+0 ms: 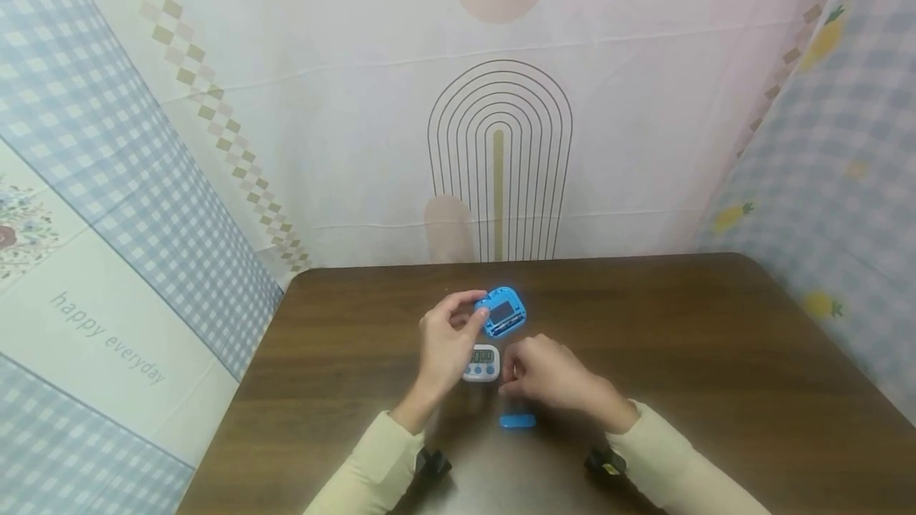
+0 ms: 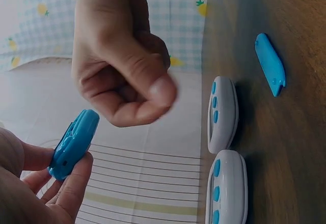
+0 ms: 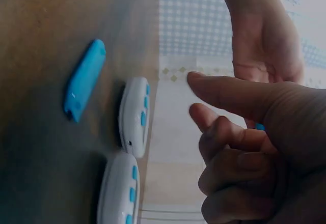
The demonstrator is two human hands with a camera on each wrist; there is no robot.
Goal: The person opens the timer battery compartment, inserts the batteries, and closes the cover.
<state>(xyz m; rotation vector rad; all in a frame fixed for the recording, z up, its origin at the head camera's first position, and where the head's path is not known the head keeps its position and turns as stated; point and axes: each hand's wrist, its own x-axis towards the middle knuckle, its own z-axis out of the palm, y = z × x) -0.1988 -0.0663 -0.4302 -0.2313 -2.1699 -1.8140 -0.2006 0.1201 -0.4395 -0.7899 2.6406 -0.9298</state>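
Note:
My left hand [image 1: 447, 340] holds a blue digital timer [image 1: 502, 311] above the table, thumb on one side and fingers on the other. Its back faces me, and a battery [image 1: 509, 323] appears to lie in the uncovered slot. To the right and lower, my right hand [image 1: 547, 372] is raised, fingers bent, with a gap between thumb and index finger and nothing visible in it. Below that hand, a blue battery cover [image 1: 518, 420] lies on the table. A white timer [image 1: 483, 364] with blue buttons is between my hands.
The left wrist view shows two white timers, one [image 2: 223, 114] beside the other [image 2: 229, 188]; in the head view the second is hidden. They sit on a brown wooden table [image 1: 343, 356]. Patterned cloths [image 1: 358, 141] hang behind and along both sides.

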